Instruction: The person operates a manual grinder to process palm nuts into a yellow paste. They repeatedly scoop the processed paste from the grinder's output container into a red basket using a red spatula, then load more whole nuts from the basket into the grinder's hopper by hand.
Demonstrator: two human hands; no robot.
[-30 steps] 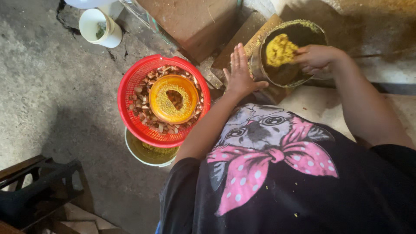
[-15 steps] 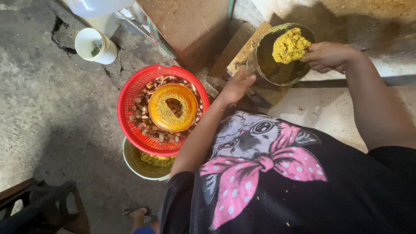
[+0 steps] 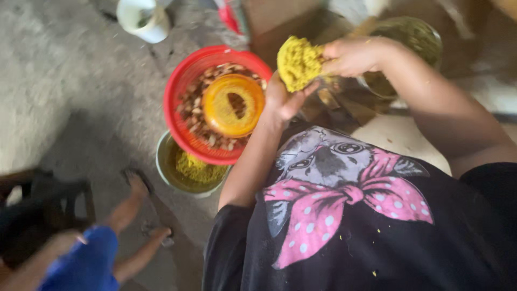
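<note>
1. I see the yellow crumbly lump (image 3: 298, 62) held up over the floor between both hands, right of the red basket (image 3: 186, 86), so crumbs can drop
2. My right hand (image 3: 353, 55) is clenched on its right edge; my left hand (image 3: 284, 99) is spread open underneath, cupping it
3. Half a second back the lump sat in the far metal bowl (image 3: 425, 40); it has been lifted out since, and another person's blue sleeve (image 3: 81, 264) has come in near left

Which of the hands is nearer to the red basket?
The left hand: it is beside the red basket, at its rim. The right hand is farther off, holding the yellow lump.
</note>
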